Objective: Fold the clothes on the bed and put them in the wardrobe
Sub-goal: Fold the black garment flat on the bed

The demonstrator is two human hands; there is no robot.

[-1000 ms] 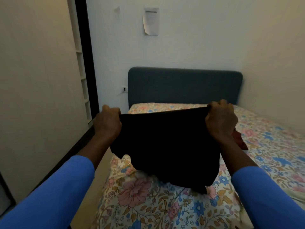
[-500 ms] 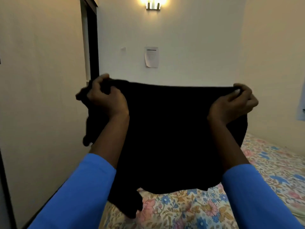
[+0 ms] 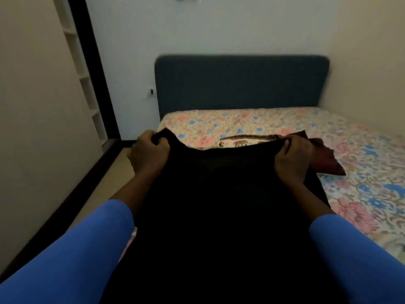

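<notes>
The black garment (image 3: 219,205) was stretched wide, top edge raised. A dark red garment (image 3: 326,160) lay crumpled on the bed (image 3: 363,181).

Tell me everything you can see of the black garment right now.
The black garment is plain, soft, matte fabric, no print visible. It is spread wide by its top edge: the left hand grips one bunched corner, the right hand the other, and the edge sags slightly between them. The rest falls toward the camera over the floral bed; whether it rests there cannot be told.
</notes>
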